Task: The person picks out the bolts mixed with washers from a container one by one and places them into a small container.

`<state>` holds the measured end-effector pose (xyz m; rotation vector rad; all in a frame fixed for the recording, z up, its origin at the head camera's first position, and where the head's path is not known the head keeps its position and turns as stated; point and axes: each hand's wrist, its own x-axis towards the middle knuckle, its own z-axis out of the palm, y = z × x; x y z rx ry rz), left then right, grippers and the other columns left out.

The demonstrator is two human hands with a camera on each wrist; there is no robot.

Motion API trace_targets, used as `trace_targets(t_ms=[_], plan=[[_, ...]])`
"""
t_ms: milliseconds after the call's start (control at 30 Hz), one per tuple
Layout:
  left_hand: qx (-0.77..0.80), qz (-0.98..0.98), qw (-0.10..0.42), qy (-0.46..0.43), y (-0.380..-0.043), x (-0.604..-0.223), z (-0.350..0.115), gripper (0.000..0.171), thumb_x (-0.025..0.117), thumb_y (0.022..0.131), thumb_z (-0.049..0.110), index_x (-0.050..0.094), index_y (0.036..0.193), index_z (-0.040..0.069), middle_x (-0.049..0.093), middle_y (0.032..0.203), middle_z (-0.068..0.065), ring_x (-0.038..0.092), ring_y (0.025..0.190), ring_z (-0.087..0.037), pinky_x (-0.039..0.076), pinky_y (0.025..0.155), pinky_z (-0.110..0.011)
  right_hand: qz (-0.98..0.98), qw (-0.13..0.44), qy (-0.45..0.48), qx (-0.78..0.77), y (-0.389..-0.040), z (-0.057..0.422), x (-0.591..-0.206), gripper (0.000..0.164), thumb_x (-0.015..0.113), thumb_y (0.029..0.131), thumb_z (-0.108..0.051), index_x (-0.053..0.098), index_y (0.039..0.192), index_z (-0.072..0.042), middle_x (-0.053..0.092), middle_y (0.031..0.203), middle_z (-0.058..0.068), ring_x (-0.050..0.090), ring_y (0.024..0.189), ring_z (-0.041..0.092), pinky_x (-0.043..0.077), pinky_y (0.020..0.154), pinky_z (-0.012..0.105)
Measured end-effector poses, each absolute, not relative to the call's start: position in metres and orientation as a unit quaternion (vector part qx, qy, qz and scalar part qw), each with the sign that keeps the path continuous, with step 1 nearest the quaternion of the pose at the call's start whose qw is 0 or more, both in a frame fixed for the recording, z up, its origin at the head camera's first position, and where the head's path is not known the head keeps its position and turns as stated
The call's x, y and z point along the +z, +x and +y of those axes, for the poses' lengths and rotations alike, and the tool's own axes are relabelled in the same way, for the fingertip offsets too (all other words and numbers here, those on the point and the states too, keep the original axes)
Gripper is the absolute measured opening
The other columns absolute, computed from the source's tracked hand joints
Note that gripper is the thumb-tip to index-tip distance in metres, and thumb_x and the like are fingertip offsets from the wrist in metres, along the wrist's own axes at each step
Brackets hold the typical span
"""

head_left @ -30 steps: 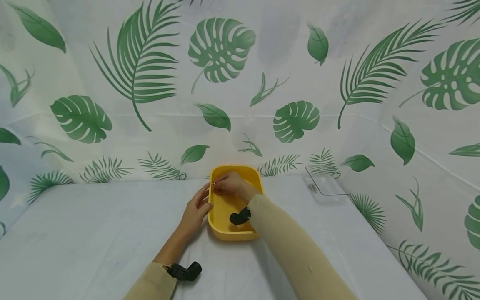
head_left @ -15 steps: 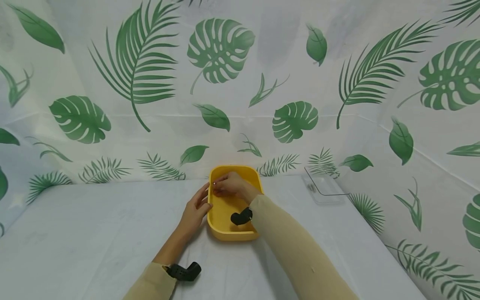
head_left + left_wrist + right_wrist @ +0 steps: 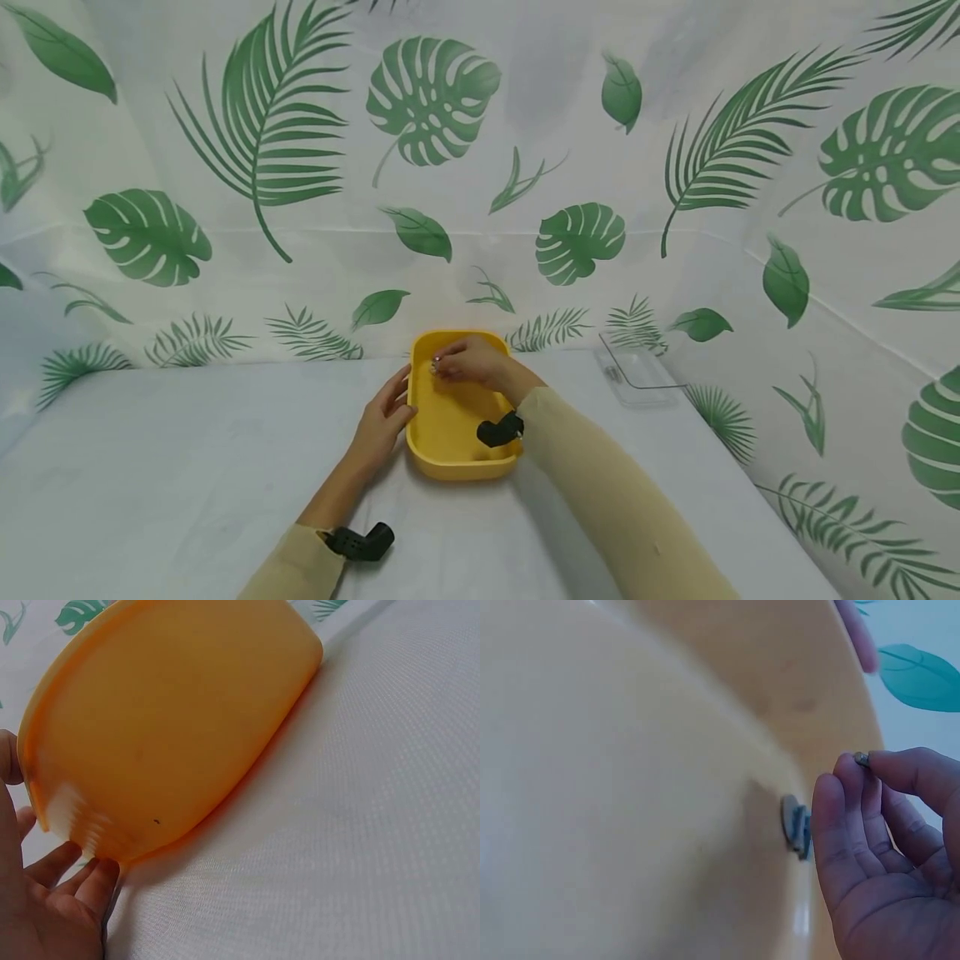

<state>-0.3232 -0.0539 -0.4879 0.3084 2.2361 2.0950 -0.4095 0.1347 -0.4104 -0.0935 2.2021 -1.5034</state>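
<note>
A yellow tray (image 3: pixel 459 429) stands near the back of the table. My left hand (image 3: pixel 381 427) holds its left side, the thumb at the rim and other fingers against the outer wall (image 3: pixel 172 712). My right hand (image 3: pixel 480 364) is above the tray's far left part. Between thumb and fingertip it pinches a small metal piece (image 3: pixel 862 759), too small to tell its kind. Below the fingertips, a grey metal fitting with a round, disc-like end (image 3: pixel 796 826) lies by the tray's inner wall, partly hidden by a finger.
A clear plastic box (image 3: pixel 645 379) with small metal parts (image 3: pixel 613 374) in it stands at the right back. A thin dark L-shaped line (image 3: pixel 637 386) runs across it. Leaf-printed cloth (image 3: pixel 450 283) hangs behind the white table (image 3: pixel 225 467).
My right hand has lifted and moved a little to the right, uncovering a small metal part near the tray's left wall. The left hand keeps its place on the tray.
</note>
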Motion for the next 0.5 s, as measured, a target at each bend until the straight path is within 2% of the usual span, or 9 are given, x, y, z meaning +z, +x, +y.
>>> trace_targets(t_ms=[167, 300, 500], plan=[[0.678, 0.728, 0.034, 0.097, -0.322, -0.487, -0.053, 0.067, 0.048, 0.097, 0.007, 0.03, 0.16, 0.019, 0.036, 0.162, -0.018, 0.04, 0.149, -0.036, 0.041, 0.118, -0.051, 0.806, 0.217, -0.031, -0.55, -0.407, 0.149, -0.404, 0.032, 0.063, 0.096, -0.005, 0.066, 0.126, 0.006, 0.07, 0.119, 0.021, 0.071, 0.104, 0.029, 0.056, 0.103, 0.045], [0.679, 0.727, 0.034, 0.095, -0.322, -0.487, -0.052, 0.066, 0.048, 0.097, 0.007, 0.03, 0.16, 0.019, 0.037, 0.162, -0.016, 0.04, 0.149, -0.035, 0.041, 0.118, -0.05, 0.814, 0.213, -0.038, -0.539, -0.406, 0.163, -0.397, 0.034, 0.063, 0.096, -0.006, 0.065, 0.128, 0.006, 0.068, 0.122, 0.02, 0.068, 0.115, 0.036, 0.054, 0.105, 0.045], [0.682, 0.723, 0.032, 0.102, -0.322, -0.486, -0.053, 0.065, 0.047, 0.098, 0.005, 0.03, 0.16, 0.018, 0.037, 0.162, -0.017, 0.04, 0.148, -0.036, 0.041, 0.118, -0.051, 0.81, 0.22, -0.042, -0.542, -0.402, 0.188, -0.382, 0.039, 0.062, 0.098, -0.006, 0.059, 0.134, 0.009, 0.061, 0.133, 0.028, 0.06, 0.126, 0.043, 0.05, 0.11, 0.047]])
